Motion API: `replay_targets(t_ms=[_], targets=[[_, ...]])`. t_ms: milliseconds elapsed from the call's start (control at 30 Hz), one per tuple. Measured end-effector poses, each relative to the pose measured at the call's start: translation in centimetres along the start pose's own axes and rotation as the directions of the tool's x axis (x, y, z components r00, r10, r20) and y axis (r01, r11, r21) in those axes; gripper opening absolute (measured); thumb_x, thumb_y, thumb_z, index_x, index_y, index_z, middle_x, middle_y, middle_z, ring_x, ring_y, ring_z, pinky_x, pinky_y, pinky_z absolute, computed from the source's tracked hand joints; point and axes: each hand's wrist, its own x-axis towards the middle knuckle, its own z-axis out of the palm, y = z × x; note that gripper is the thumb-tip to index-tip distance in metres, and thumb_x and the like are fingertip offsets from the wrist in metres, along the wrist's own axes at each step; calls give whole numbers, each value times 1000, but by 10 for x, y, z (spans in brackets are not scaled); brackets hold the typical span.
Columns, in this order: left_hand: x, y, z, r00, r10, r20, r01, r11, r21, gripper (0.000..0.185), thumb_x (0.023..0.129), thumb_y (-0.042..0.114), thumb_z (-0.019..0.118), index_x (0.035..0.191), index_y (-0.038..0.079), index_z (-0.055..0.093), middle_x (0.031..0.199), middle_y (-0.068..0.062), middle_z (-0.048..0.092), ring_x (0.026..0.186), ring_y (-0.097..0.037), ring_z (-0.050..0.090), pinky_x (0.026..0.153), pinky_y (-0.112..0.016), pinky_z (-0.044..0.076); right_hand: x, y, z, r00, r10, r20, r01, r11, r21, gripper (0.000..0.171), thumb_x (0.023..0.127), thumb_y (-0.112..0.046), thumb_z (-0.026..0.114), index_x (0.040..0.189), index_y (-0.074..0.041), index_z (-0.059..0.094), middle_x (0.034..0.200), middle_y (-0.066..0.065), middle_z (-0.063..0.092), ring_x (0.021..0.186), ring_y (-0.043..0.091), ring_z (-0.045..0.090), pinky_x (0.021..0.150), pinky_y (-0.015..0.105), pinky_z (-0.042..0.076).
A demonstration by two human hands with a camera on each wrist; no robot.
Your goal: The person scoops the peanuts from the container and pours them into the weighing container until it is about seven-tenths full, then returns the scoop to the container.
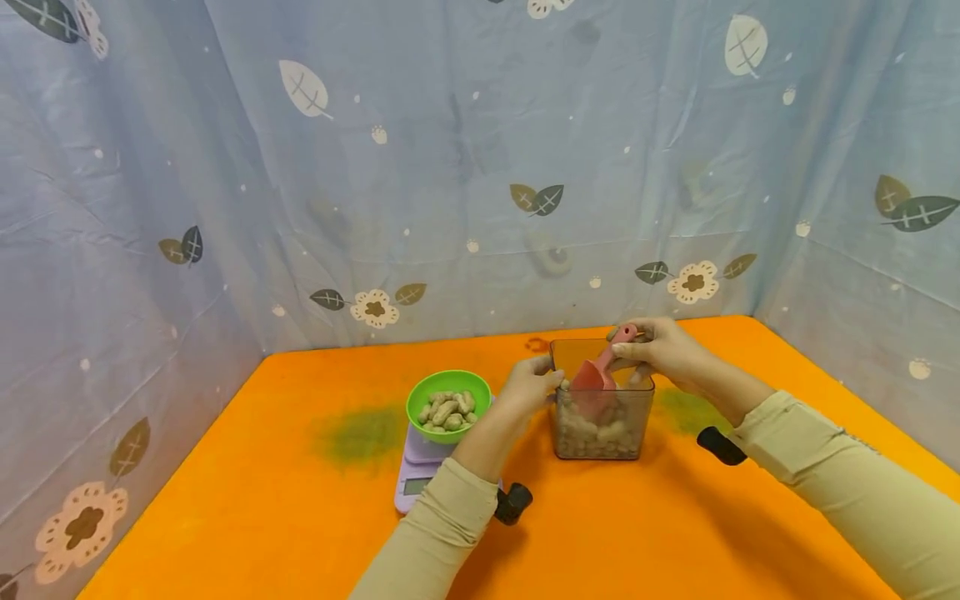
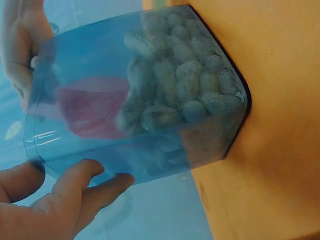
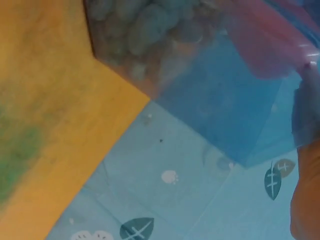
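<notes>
Right hand (image 1: 660,350) pinches pink scoop (image 1: 596,375) by its handle, blade dipped into clear container (image 1: 600,417) of peanuts (image 1: 592,433) | left hand (image 1: 534,385) steadies container's near wall, fingers apparently lightly curled | green bowl (image 1: 448,406) on scale (image 1: 420,467) just beyond left hand | risk: an overfull scoop could spill peanuts onto orange surface (image 1: 300,517) crossing to bowl.

A clear box (image 3: 215,95) of peanuts (image 3: 150,25) stands on the orange table (image 3: 55,115), just left of the hand (image 3: 306,200). A pink scoop (image 3: 270,40) shows through its wall, above the fingers.
</notes>
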Motion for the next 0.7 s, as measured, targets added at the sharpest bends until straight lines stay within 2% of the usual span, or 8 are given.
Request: replay_targets(t_ms=[67, 100, 133, 200, 300, 400, 567, 700], targets=[[-52, 42, 5, 1000, 16, -3, -16, 1000, 11, 42, 102, 1, 45, 142, -12, 38, 138, -27, 47, 108, -31, 57, 95, -38, 50, 0, -2, 2, 1000, 7, 2, -7, 1000, -19, 29, 100, -1, 51, 122, 18, 47, 88, 8, 69, 66, 20, 66, 60, 30, 59], [-63, 53, 6, 1000, 1, -6, 0, 1000, 12, 41, 102, 0, 44, 141, -13, 39, 137, -26, 48, 110, -32, 56, 98, -38, 48, 1, -3, 3, 1000, 8, 11, -8, 999, -45, 29, 100, -2, 52, 121, 17, 47, 89, 9, 68, 67, 21, 66, 60, 31, 59], [-66, 55, 7, 1000, -2, -4, 2, 1000, 9, 41, 102, 0, 44, 142, -12, 39, 137, -26, 48, 112, -33, 55, 98, -38, 48, 1, -4, 5, 1000, 7, 24, -6, 998, -69, 28, 100, -2, 52, 120, 17, 48, 90, 10, 67, 68, 22, 66, 61, 31, 59], [-63, 51, 7, 1000, 1, -7, -1, 1000, -10, 41, 103, 0, 44, 142, -11, 40, 133, -24, 51, 112, -33, 56, 97, -38, 48, 3, -7, 8, 999, 6, 40, -2, 995, -104, 27, 99, -2, 52, 119, 16, 49, 92, 11, 66, 72, 22, 66, 61, 31, 59], [-49, 39, 4, 1000, 8, -5, -8, 999, -44, 42, 101, 0, 46, 142, -10, 40, 129, -22, 54, 111, -34, 56, 94, -38, 50, 4, -9, 11, 999, 20, 27, -18, 998, -58, 25, 100, -2, 52, 117, 16, 49, 90, 8, 68, 76, 18, 68, 60, 29, 58], [-49, 39, 4, 1000, 11, -10, -11, 999, -35, 43, 102, -1, 45, 143, -10, 38, 138, -24, 48, 114, -33, 55, 96, -39, 49, 3, -9, 10, 999, 33, 6, -33, 999, -9, 25, 100, -1, 50, 119, 16, 47, 88, 6, 68, 75, 15, 69, 60, 29, 59], [-51, 40, 5, 1000, 11, -9, -11, 1000, -28, 44, 102, -1, 43, 145, -9, 36, 148, -24, 38, 120, -34, 53, 99, -40, 48, 1, -9, 6, 999, 24, 49, -22, 998, -56, 25, 99, 1, 51, 118, 18, 48, 88, 8, 66, 75, 18, 68, 65, 29, 60], [-51, 40, 5, 1000, 19, -7, -19, 1000, -10, 43, 102, 0, 44, 144, -9, 38, 149, -23, 38, 124, -33, 50, 101, -41, 47, 3, -9, 8, 999, 39, 6, -39, 998, 41, 21, 100, 1, 48, 114, 17, 47, 87, 6, 67, 79, 14, 68, 71, 27, 59]])
